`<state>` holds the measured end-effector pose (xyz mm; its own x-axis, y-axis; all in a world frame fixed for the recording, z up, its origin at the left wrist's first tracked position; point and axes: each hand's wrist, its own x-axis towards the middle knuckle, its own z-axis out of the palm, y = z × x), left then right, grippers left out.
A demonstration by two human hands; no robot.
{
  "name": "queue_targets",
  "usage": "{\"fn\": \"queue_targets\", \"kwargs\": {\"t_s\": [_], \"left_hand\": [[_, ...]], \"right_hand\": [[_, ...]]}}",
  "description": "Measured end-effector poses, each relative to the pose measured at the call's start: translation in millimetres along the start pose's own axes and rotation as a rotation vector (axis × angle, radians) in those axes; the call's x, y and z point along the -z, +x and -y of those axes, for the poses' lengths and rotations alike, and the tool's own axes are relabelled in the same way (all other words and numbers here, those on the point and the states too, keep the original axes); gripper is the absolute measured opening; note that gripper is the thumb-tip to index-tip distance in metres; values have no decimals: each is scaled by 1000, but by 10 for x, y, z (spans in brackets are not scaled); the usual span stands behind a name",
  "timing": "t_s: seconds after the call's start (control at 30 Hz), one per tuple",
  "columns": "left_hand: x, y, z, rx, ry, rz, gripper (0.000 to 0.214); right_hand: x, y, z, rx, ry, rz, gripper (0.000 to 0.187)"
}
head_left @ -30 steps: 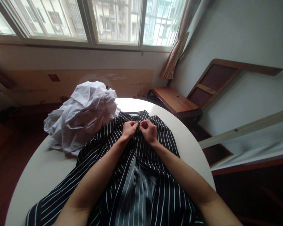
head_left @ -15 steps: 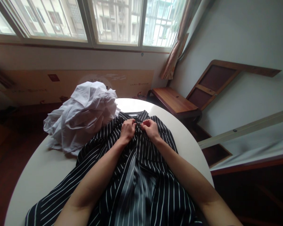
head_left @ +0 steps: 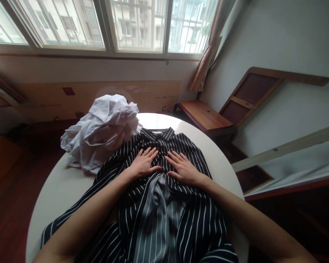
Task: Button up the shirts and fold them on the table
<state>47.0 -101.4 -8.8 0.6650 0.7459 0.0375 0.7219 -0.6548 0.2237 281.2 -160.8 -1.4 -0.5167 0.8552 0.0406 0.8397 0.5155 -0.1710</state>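
- shirt [head_left: 163, 146]: black, thin white stripes; collar [head_left: 168, 134] matches, stripes slanting
- shirt's inner face [head_left: 159, 219], seen through the open front: grey, paler stripes
- bundled cloth [head_left: 104, 128]: plain white, lilac-grey in the folds
- tabletop [head_left: 55, 193]: plain off-white
- cardboard panel [head_left: 90, 93]: tan, dark red patch [head_left: 68, 91], small reddish prints along the bottom
- bench top [head_left: 207, 115]: orange-brown, streaky wood grain
- curtain [head_left: 201, 73]: pinkish tan, pattern too blurred to read
- floor [head_left: 8, 230]: dark red-brown
- wall [head_left: 290, 40]: plain grey-white
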Motion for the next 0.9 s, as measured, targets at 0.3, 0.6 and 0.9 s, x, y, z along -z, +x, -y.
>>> {"fn": "queue_targets", "kwargs": {"t_s": [0.3, 0.6, 0.9], "left_hand": [[236, -30, -15, 47, -26, 113, 102], [322, -106, -482, 157, -20, -57, 18], [300, -290, -491, 135, -190, -5, 26]], "right_hand": [[280, 21, 17, -118, 253, -108, 41], [304, 442, 481, -402, 106, -188, 28], [237, 346, 307, -410, 303, -159, 10]]}}
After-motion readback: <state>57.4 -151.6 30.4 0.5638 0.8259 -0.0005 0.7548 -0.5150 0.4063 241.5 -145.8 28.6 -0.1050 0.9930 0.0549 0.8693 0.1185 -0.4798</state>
